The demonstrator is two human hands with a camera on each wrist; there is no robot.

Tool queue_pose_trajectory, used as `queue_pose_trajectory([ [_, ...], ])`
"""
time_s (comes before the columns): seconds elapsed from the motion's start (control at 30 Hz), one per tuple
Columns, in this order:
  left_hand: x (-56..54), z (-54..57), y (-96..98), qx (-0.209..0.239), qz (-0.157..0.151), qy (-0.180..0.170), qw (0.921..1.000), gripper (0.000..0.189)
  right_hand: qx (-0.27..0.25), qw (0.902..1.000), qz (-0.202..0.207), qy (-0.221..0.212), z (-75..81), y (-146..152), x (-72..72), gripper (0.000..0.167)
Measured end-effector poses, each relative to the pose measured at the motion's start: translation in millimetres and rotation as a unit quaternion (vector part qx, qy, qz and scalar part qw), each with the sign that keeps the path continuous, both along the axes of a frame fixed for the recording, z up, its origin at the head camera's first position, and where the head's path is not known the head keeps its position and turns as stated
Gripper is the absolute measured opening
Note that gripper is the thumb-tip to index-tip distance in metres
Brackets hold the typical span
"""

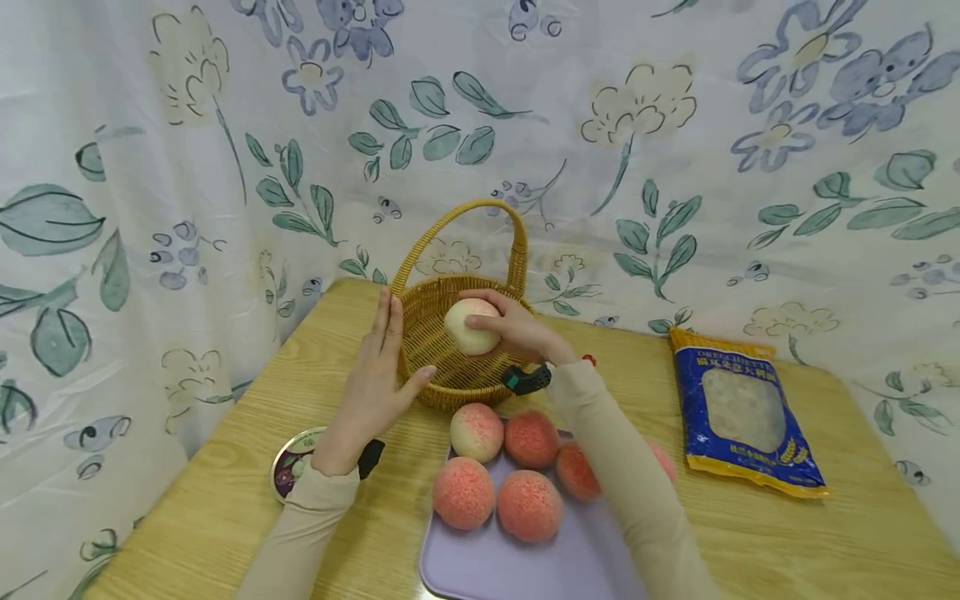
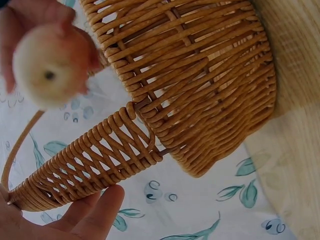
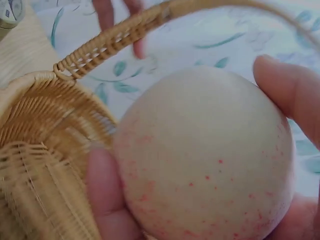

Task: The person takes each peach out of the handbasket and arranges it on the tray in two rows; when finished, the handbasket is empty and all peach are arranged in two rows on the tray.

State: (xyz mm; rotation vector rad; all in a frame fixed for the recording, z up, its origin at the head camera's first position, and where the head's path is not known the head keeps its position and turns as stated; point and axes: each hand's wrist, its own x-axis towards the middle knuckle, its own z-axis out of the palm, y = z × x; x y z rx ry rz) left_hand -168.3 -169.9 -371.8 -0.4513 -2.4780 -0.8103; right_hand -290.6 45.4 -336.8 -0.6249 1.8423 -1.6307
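Observation:
My right hand (image 1: 521, 327) grips a pale peach (image 1: 463, 332) over the opening of a wicker basket (image 1: 450, 398). In the right wrist view the peach (image 3: 205, 150) fills the middle, creamy with pink speckles, thumb and fingers round its sides. My left hand (image 1: 372, 392) is at the basket's left side, fingers straight and thumb spread. Seen from the left wrist, its fingers (image 2: 102, 215) lie along the handle (image 2: 85, 160) near its base. Several pink peaches (image 1: 530, 506) sit on a lilac tray (image 1: 480, 571) in front of the basket.
A blue and yellow bag of pasta (image 1: 742, 408) lies at the right of the wooden table (image 1: 330, 333). A round tin (image 1: 285, 475) is partly hidden by my left wrist. Behind the basket hangs a floral cloth (image 1: 540, 50). The basket's tall handle (image 1: 450, 229) arches over its opening.

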Motion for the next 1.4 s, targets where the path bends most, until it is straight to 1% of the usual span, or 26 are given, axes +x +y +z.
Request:
queue_pose_trajectory([
  [0.13,-2.2,-0.2,1.3,-0.002,0.001,-0.010,1.0000,0.090,0.010,0.9991,0.007,0.041,8.7,47,19.9,0.053],
  [0.17,-2.7,-0.6,1.5,-0.003,0.001,-0.011,0.9999,0.090,0.013,0.9987,0.008,0.049,9.8,58,26.3,0.054],
  [0.27,-3.9,-2.1,1.6,-0.003,-0.003,-0.012,0.9999,0.090,0.039,0.9948,0.006,0.094,10.0,88,48.5,0.056],
  [0.37,-4.6,-3.8,1.4,0.002,-0.005,-0.011,0.9999,0.090,0.075,0.9880,0.004,0.135,6.1,111,72.7,0.056],
  [0.43,-4.6,-4.1,0.5,0.008,-0.005,-0.010,0.9999,0.090,0.091,0.9833,0.011,0.157,1.7,122,87.7,0.056],
  [0.53,-4.5,-4.2,-0.9,0.013,-0.003,-0.007,0.9999,0.090,0.098,0.9803,0.023,0.170,-6.8,133,108.8,0.055],
  [0.63,-5.2,-4.3,-0.7,0.016,-0.006,-0.002,0.9998,0.091,0.096,0.9761,0.013,0.195,-15.6,145,130.0,0.055],
  [0.67,-5.7,-4.5,-0.4,0.017,-0.007,0.001,0.9998,0.091,0.101,0.9713,0.003,0.215,-18.6,148,137.3,0.055],
  [0.7,-6.2,-4.6,0.1,0.019,-0.009,0.003,0.9998,0.091,0.111,0.9632,-0.009,0.244,-22.0,152,144.6,0.055],
  [0.77,-7.0,-4.7,1.2,0.019,-0.012,0.006,0.9997,0.091,0.124,0.9493,-0.029,0.288,-28.9,158,159.8,0.056],
  [0.87,-8.0,-5.1,2.1,0.018,-0.012,0.012,0.9997,0.090,0.147,0.9290,-0.049,0.336,-39.7,164,181.3,0.058],
  [0.9,-8.2,-5.0,2.4,0.017,-0.012,0.014,0.9997,0.090,0.153,0.9236,-0.051,0.348,-43.2,165,187.3,0.059],
  [0.93,-8.3,-5.2,2.1,0.015,-0.010,0.014,0.9997,0.090,0.154,0.9236,-0.047,0.348,-46.3,164,192.4,0.059],
  [0.97,-8.4,-5.3,1.9,0.015,-0.010,0.015,0.9997,0.091,0.158,0.9184,-0.045,0.360,-49.7,164,196.4,0.060],
  [1.0,-8.5,-5.6,1.7,0.015,-0.009,0.014,0.9997,0.091,0.167,0.9108,-0.042,0.375,-52.6,163,199.6,0.061],
  [1.07,-8.3,-5.7,1.8,0.015,-0.008,0.010,0.9998,0.092,0.183,0.8925,-0.037,0.411,-57.9,160,203.3,0.064],
  [1.2,-7.1,-6.0,2.4,0.021,-0.007,0.000,0.9998,0.093,0.207,0.8602,-0.034,0.465,-65.0,157,204.8,0.070],
  [1.27,-6.7,-5.5,2.6,0.022,-0.006,-0.003,0.9997,0.094,0.209,0.8517,-0.033,0.479,-67.1,158,203.9,0.072],
  [1.37,-6.8,-4.6,2.9,0.020,-0.005,-0.007,0.9998,0.095,0.213,0.8452,-0.023,0.490,-69.6,159,202.5,0.074],
  [1.4,-6.9,-4.3,3.2,0.019,-0.004,-0.009,0.9998,0.095,0.217,0.8400,-0.021,0.497,-71.6,159,202.2,0.075],
])
